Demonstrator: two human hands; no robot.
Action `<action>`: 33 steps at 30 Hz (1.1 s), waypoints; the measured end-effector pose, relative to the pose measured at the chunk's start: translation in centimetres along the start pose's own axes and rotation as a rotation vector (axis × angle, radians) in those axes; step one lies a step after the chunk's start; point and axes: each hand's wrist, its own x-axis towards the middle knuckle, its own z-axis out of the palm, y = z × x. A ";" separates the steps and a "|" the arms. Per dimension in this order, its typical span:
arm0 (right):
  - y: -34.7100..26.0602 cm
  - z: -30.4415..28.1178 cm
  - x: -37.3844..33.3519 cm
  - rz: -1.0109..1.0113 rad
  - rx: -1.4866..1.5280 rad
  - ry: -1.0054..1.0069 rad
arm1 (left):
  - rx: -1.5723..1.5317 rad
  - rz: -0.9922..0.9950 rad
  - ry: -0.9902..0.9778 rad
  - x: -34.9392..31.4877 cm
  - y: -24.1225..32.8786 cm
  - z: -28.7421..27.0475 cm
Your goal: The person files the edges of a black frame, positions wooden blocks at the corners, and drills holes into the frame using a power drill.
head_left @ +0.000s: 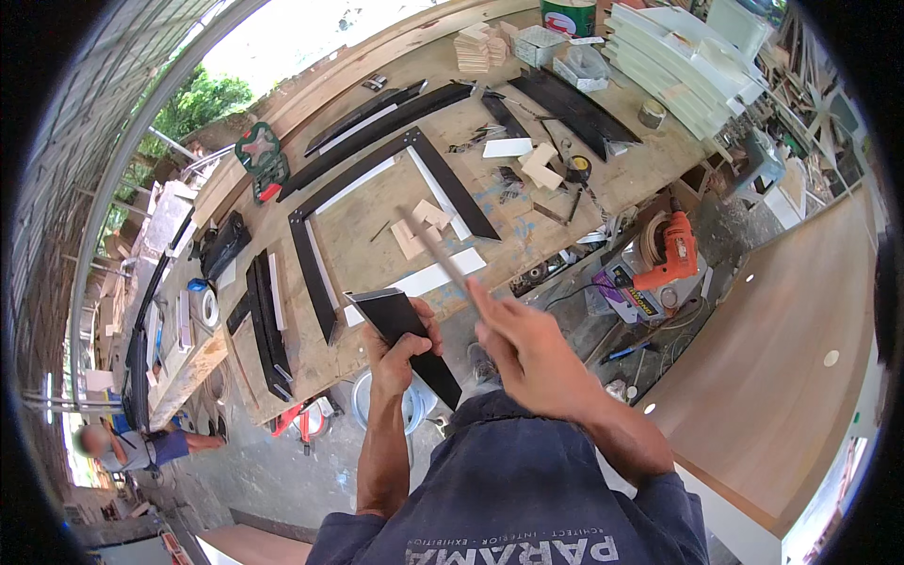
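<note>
My left hand grips a black strip of board with a pale end, tilted over the front edge of the workbench. In my right hand is a long thin file, blurred by motion; its tip reaches up over the bench, apart from the board. Just beyond lies a three-sided black frame with white inner edges. Inside it are small light wood pieces, and a white strip lies nearest my hands.
More black strips lie on the bench. A tape measure rests at the right. Below stands an orange power drill; a large wooden panel leans at right. A person is at far left.
</note>
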 end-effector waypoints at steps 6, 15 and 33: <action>-3.7 2.5 -0.3 -0.083 0.117 0.082 | 0.001 0.086 0.099 -0.3 -0.3 0.4; -2.1 1.3 0.1 -0.093 0.001 0.032 | 0.011 0.030 0.168 0.4 0.2 0.7; 0.4 -3.4 -1.7 0.004 0.128 0.005 | -0.125 -0.075 -0.114 -1.1 -0.1 -2.9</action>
